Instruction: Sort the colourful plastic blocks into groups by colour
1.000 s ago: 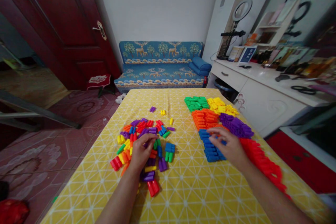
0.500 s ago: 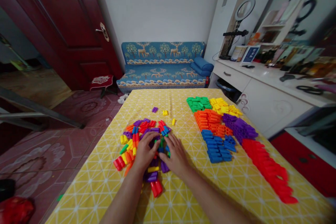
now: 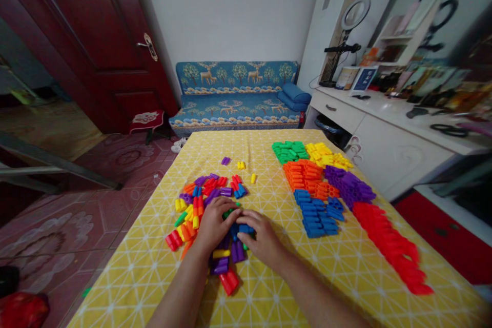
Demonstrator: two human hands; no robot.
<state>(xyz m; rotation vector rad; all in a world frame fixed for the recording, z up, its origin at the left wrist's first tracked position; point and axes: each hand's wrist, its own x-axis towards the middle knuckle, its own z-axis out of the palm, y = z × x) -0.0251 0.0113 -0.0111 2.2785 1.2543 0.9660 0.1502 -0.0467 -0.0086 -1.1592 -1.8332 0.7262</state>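
Over a mixed heap of plastic building blocks, my left hand (image 3: 215,223) is bent with its thumb and fingers close together; green blocks (image 3: 228,212) show partly beneath them, and what it grips is hidden. Facing it, my right hand (image 3: 265,241) curls its fingers and thumb round a blue block (image 3: 246,228). The fingertips of both hands nearly meet. Purple blocks (image 3: 238,251), a yellow block (image 3: 221,253) and a red block (image 3: 229,282) lie just in front of the hands. Red, orange and yellow blocks (image 3: 198,210) spread left of my left hand.
On the right of the yellow tablecloth (image 3: 269,292) lie groups sorted by colour: green (image 3: 290,152), yellow (image 3: 326,156), orange (image 3: 305,177), purple (image 3: 349,187), blue (image 3: 315,213) and red (image 3: 392,248). A blue sofa (image 3: 234,107) stands beyond the table, a white dresser (image 3: 400,136) at right.
My right hand has drawn slightly nearer to me, its fingers curling more round a blue block. My left hand stays over the heap, its fingers closer to the right ones.
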